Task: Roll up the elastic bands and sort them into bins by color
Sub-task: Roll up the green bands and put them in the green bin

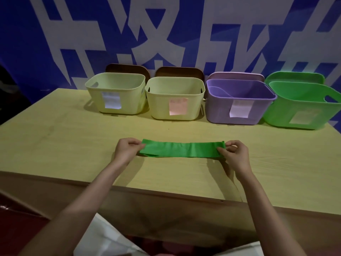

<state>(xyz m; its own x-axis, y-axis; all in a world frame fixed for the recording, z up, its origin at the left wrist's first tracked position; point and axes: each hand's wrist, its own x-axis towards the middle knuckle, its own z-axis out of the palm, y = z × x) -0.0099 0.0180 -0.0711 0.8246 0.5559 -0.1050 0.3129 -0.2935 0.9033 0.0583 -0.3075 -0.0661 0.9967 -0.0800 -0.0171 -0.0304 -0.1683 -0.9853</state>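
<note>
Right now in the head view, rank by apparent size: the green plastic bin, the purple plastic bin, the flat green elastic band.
1. Green plastic bin, partly cut off at the frame edge, and purple plastic bin: too alike to rank.
2. Flat green elastic band, smallest.

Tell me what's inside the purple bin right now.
Inside the purple bin a curved purple shape, maybe a band, shows against the left inner wall. The bin's floor is hidden by its front wall, so I can't tell what else is in there.
</note>
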